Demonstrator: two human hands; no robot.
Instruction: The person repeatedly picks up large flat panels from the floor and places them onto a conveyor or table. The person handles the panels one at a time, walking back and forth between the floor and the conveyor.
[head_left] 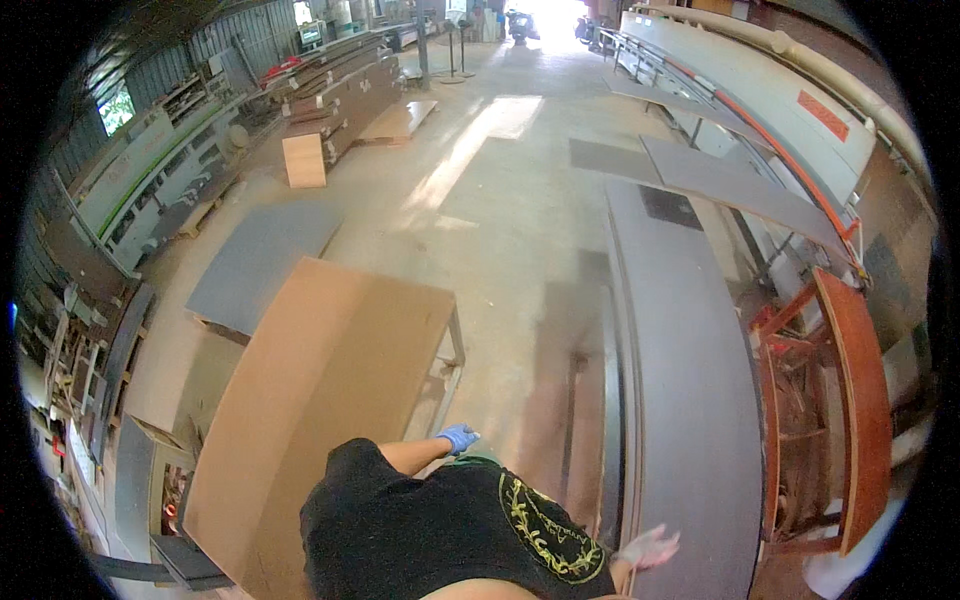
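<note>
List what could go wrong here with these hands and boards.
1. The left hand sits by the brown board's corner and the trolley frame: fingers could get pinched if the board slides.
2. The right hand is at the long grey panel's edge, which might scrape it.
3. The low grey sheet nearby could trip someone.

blue glove (458, 437), black shirt (420, 530) with yellow emblem, brown board (320, 400), grey panel (690, 400).

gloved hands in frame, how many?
2. A blue-gloved hand at the near right corner of the brown board on the metal cart, and a pale-gloved hand on the near end of the long grey panel stack. Whose hands they are is unclear.
</note>
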